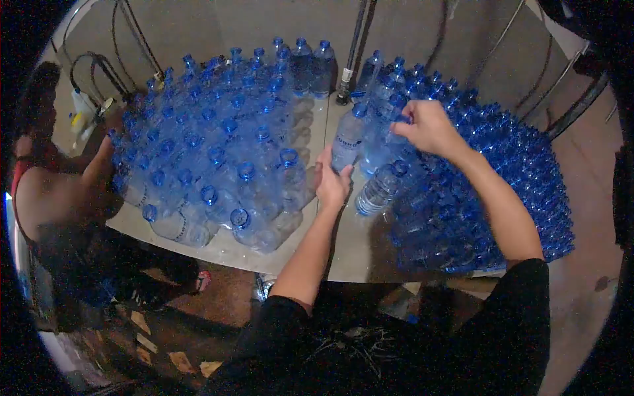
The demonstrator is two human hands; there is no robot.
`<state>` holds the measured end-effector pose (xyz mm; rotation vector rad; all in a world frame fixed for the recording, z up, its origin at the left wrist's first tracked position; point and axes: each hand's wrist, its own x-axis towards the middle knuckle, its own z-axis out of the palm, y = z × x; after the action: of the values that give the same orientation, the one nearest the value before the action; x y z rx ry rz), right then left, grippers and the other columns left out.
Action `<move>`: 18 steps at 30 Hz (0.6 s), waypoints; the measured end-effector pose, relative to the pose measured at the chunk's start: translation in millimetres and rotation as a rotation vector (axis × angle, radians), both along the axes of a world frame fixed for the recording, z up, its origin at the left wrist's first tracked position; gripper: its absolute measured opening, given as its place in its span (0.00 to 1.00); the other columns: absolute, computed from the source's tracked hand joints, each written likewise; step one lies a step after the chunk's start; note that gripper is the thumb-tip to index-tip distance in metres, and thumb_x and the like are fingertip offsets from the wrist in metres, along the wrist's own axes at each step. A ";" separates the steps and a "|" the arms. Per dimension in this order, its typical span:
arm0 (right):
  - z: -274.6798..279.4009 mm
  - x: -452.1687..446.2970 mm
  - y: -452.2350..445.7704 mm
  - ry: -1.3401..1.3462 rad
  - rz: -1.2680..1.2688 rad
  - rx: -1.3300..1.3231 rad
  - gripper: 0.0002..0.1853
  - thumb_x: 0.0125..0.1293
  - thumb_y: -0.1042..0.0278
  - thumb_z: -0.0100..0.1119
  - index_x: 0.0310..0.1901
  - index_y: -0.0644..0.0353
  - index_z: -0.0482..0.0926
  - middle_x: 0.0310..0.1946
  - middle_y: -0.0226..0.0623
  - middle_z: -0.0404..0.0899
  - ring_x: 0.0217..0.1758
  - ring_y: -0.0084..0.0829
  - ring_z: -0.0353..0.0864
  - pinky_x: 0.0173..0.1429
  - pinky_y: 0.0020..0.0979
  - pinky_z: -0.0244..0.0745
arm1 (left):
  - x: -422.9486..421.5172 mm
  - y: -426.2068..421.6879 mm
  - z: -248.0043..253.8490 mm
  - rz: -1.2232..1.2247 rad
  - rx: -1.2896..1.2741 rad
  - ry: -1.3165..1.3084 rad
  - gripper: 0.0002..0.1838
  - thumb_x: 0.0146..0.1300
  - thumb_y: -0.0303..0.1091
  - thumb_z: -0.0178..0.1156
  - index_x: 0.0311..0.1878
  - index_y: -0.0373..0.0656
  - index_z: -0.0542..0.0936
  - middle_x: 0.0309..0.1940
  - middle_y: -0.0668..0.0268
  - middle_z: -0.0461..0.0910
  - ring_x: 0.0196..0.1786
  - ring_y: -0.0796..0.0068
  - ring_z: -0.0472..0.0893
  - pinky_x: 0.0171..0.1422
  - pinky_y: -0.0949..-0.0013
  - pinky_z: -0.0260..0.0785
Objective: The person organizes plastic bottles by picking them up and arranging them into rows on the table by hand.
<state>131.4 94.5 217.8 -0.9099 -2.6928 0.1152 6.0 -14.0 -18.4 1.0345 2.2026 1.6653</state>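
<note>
My left hand [332, 185] is wrapped round the lower part of a clear plastic water bottle [348, 142], which stands nearly upright and has dark print and a blue top. To the right of that bottle, my right hand [429, 129] is raised with thumb and fingers pinched beside other blue-topped bottles. Whatever lies between its fingertips is too small to make out. Just below the right hand, a ribbed bottle [378, 190] with a blue top leans on the table [353, 247].
Many clear bottles [218, 158] stand grouped on the left, with blue necks. A dense mass of blue-topped bottles [489, 178] fills the right. Dark hoses [356, 46] hang at the back. Another person's arm [99, 162] reaches in at far left, near a whitish container [82, 109].
</note>
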 end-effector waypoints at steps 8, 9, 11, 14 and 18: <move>136.0 25.2 -45.1 0.199 -0.143 0.047 0.19 0.51 0.52 0.69 0.31 0.64 0.84 0.19 0.37 0.79 0.22 0.28 0.80 0.29 0.33 0.75 | 7.2 -8.5 14.6 0.054 -0.101 -0.028 0.40 0.55 0.31 0.67 0.71 0.43 0.63 0.65 0.48 0.69 0.65 0.48 0.70 0.70 0.57 0.62; 153.7 25.6 -52.2 0.205 -0.182 -0.032 0.19 0.52 0.52 0.69 0.32 0.63 0.84 0.19 0.34 0.79 0.22 0.25 0.79 0.28 0.30 0.75 | 9.9 -10.1 15.4 0.085 -0.124 -0.019 0.39 0.56 0.30 0.67 0.71 0.41 0.62 0.65 0.46 0.68 0.66 0.47 0.70 0.70 0.56 0.62; 186.8 22.2 -59.8 0.179 -0.087 -0.086 0.23 0.53 0.48 0.68 0.35 0.64 0.85 0.22 0.40 0.82 0.25 0.32 0.83 0.33 0.35 0.80 | 16.2 -20.8 14.9 0.055 -0.089 -0.025 0.42 0.56 0.31 0.67 0.73 0.40 0.59 0.68 0.46 0.65 0.69 0.47 0.66 0.72 0.56 0.60; 208.8 10.2 -34.9 0.227 0.016 -0.025 0.20 0.63 0.50 0.62 0.33 0.63 0.80 0.16 0.26 0.70 0.13 0.19 0.72 0.16 0.22 0.66 | 38.1 -57.1 12.5 -0.008 0.092 0.155 0.39 0.59 0.28 0.63 0.72 0.35 0.59 0.68 0.44 0.65 0.69 0.47 0.67 0.71 0.57 0.61; 220.5 -74.2 -96.5 0.100 -0.236 -0.055 0.22 0.61 0.50 0.68 0.36 0.67 0.84 0.25 0.39 0.84 0.26 0.27 0.84 0.29 0.27 0.79 | 45.7 -134.4 36.9 -0.662 -0.176 0.022 0.29 0.63 0.32 0.59 0.68 0.39 0.67 0.61 0.47 0.73 0.64 0.47 0.72 0.67 0.56 0.66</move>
<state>57.2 -1.9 438.3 -1.1966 -2.4807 0.1788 51.7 -148.4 18.5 1.5117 1.6935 1.1441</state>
